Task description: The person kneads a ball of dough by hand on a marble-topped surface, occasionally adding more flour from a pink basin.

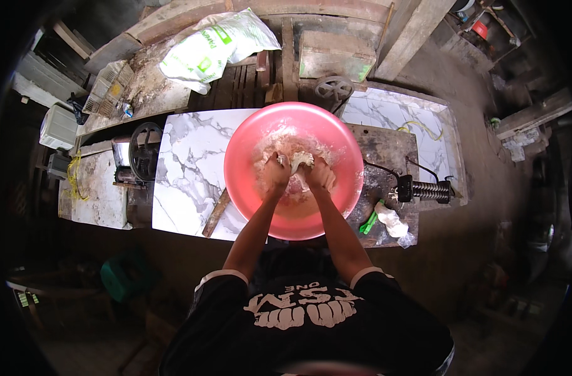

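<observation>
- left hand [277, 174]: fingers curled, clamped on the left part of the dough [302, 160].
- right hand [321, 175]: also clamped, on the dough's right part.
- dough: pale and lumpy, between the two hands, inside the pink basin [243, 138].
- flour [283, 136]: loose, spread beyond the hands over the basin's inside.
- stick [216, 214]: on the marbled slab [187, 160], just left of the basin.
- right of the basin: a green tool [368, 223] beside a white bag [394, 222], below a dark coil [427, 190].
</observation>
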The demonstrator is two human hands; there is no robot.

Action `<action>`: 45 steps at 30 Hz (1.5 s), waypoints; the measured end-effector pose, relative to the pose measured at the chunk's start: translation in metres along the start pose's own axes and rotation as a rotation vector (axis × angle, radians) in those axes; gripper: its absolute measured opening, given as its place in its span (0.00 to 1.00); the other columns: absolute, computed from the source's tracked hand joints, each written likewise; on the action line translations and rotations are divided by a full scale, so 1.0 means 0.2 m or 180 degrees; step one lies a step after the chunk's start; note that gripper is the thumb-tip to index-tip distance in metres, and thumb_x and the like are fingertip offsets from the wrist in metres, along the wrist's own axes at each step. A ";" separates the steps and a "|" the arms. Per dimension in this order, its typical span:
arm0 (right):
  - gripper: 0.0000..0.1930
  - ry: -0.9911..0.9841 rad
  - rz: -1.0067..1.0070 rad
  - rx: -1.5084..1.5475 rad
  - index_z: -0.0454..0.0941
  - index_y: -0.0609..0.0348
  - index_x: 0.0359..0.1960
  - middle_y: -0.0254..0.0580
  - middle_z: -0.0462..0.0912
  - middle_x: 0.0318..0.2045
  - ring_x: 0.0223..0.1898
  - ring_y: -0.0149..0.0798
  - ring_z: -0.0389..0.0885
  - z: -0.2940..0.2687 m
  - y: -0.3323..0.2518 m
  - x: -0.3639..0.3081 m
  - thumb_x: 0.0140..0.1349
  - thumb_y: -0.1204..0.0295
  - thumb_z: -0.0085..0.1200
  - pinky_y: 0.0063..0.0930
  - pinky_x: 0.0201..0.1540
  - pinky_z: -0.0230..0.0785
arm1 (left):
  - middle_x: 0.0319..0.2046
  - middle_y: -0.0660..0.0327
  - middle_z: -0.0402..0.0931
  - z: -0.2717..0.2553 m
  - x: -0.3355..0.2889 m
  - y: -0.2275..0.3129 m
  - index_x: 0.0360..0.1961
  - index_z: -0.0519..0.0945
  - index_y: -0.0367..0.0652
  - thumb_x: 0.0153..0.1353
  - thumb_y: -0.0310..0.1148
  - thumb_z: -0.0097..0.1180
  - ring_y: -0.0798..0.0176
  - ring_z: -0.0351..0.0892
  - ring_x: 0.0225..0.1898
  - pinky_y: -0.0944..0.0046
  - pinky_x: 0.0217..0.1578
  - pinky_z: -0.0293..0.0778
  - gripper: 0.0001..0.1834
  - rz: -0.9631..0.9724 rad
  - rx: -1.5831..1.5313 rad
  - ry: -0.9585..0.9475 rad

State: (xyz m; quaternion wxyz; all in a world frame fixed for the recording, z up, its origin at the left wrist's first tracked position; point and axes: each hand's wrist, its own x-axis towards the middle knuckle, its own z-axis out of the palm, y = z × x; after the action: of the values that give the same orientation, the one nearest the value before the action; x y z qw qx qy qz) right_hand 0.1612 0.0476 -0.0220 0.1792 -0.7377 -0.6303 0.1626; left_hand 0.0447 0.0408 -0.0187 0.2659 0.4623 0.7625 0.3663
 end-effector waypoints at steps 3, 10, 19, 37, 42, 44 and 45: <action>0.22 -0.0274 -0.0111 0.0184 0.72 0.46 0.41 0.46 0.77 0.29 0.31 0.48 0.75 0.06 -0.04 0.03 0.41 0.56 0.55 0.38 0.34 0.67 | 0.23 0.44 0.72 0.00 0.08 -0.11 0.34 0.72 0.34 0.52 0.45 0.40 0.43 0.73 0.28 0.52 0.29 0.67 0.22 -0.0428 0.0018 0.0017; 0.28 -0.0396 -0.0204 0.0486 0.72 0.54 0.42 0.46 0.77 0.30 0.33 0.45 0.76 -0.01 -0.06 0.04 0.41 0.50 0.56 0.36 0.33 0.67 | 0.23 0.49 0.74 -0.09 0.13 -0.13 0.31 0.74 0.34 0.54 0.54 0.36 0.54 0.74 0.28 0.58 0.28 0.69 0.29 -0.1397 -0.1039 0.0340; 0.23 -0.1144 -0.0722 0.1060 0.74 0.65 0.31 0.44 0.76 0.15 0.18 0.41 0.75 -0.15 -0.02 0.10 0.40 0.57 0.59 0.32 0.27 0.67 | 0.22 0.56 0.73 -0.22 0.17 -0.29 0.41 0.68 0.34 0.54 0.49 0.42 0.57 0.73 0.28 0.61 0.33 0.69 0.26 -0.0331 -0.1641 -0.0897; 0.25 -0.0372 -0.1175 -0.0026 0.65 0.45 0.46 0.42 0.72 0.41 0.40 0.45 0.72 0.02 -0.07 -0.04 0.43 0.60 0.54 0.41 0.37 0.66 | 0.56 0.41 0.43 -0.24 -0.07 -0.13 0.54 0.56 0.45 0.29 0.55 0.62 0.36 0.39 0.57 0.42 0.53 0.41 0.50 0.0780 0.1583 -0.1327; 0.21 -0.0327 -0.0907 -0.0482 0.66 0.47 0.45 0.41 0.74 0.35 0.33 0.45 0.75 0.02 -0.07 -0.14 0.45 0.68 0.51 0.39 0.34 0.67 | 0.50 0.49 0.56 -0.23 -0.19 -0.17 0.49 0.60 0.40 0.33 0.53 0.61 0.44 0.50 0.54 0.44 0.49 0.52 0.43 0.1107 0.1488 -0.1018; 0.21 -0.0228 -0.0855 -0.0568 0.66 0.47 0.45 0.41 0.74 0.34 0.31 0.45 0.75 0.02 -0.05 -0.16 0.44 0.70 0.50 0.38 0.33 0.67 | 0.49 0.49 0.57 -0.21 -0.21 -0.18 0.49 0.61 0.40 0.34 0.52 0.60 0.45 0.51 0.53 0.44 0.48 0.51 0.42 0.1085 0.1531 -0.1053; 0.22 -0.0163 -0.0775 -0.0456 0.66 0.47 0.45 0.40 0.74 0.34 0.31 0.45 0.75 0.02 -0.03 -0.16 0.44 0.70 0.50 0.38 0.32 0.68 | 0.47 0.49 0.59 -0.20 -0.22 -0.17 0.49 0.61 0.40 0.35 0.52 0.60 0.45 0.52 0.52 0.44 0.48 0.51 0.41 0.1071 0.1575 -0.1047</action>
State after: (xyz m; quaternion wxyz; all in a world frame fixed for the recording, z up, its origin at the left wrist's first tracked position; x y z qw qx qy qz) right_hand 0.1488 0.0173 -0.0223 0.1284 -0.6623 -0.7295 0.1130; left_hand 0.0163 -0.0224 -0.0200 0.2008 0.6850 0.6882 0.1295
